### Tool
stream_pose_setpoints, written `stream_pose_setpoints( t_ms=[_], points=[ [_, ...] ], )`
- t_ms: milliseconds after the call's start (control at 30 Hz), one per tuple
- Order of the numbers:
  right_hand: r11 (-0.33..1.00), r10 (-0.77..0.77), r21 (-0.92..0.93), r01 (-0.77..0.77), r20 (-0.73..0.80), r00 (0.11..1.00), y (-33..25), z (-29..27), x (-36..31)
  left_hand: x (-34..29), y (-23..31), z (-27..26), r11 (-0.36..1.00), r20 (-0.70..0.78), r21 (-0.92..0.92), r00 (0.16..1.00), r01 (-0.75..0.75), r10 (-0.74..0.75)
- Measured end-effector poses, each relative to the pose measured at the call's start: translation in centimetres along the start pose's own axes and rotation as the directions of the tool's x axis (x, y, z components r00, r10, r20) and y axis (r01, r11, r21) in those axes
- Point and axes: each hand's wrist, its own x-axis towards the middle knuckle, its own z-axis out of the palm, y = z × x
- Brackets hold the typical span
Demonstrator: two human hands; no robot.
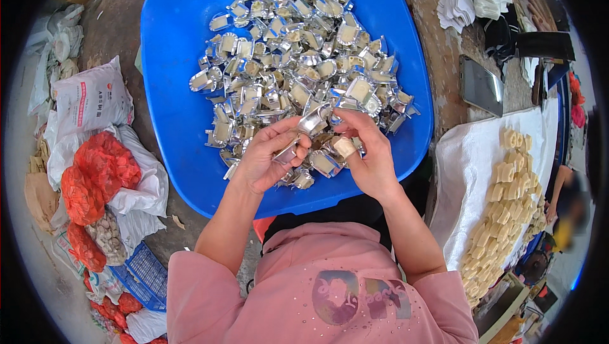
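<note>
My left hand [261,161] is closed round a shiny silver part [312,121] shaped like a watch case, its fingers curled at the part's lower end. My right hand [371,160] pinches a small beige block [344,147] between thumb and fingers, with its index fingertip close to the silver part's upper end. Both hands are above the near side of a blue plastic tub [171,103]. Under them lies a heap of chrome-coloured parts [292,46], many with cream-coloured pieces inside.
On the right, rows of beige blocks [501,198] lie on a white sheet [457,173]. A phone [480,85] and white gloves [455,8] rest beyond it. To the left are a white sack [92,100], red plastic bags [104,166] and a blue crate [143,277]. Another person [568,201] is at far right.
</note>
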Motion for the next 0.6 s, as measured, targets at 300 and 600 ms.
stream_pose_setpoints(
  t_ms=[300, 600],
  points=[
    [0.848, 0.184, 0.508, -0.15, -0.018, 0.983, -0.1, 0.7, 0.2, 0.0, -0.8, 0.7, 0.986, 0.078, -0.138, 0.993, 0.099, -0.089],
    [0.87, 0.081, 0.493, 0.004, -0.152, 0.985, 0.6, 1.4, -0.9, 0.0, -1.9, 3.4, 0.931, -0.065, 0.339, 0.984, -0.133, 0.164]
  ],
)
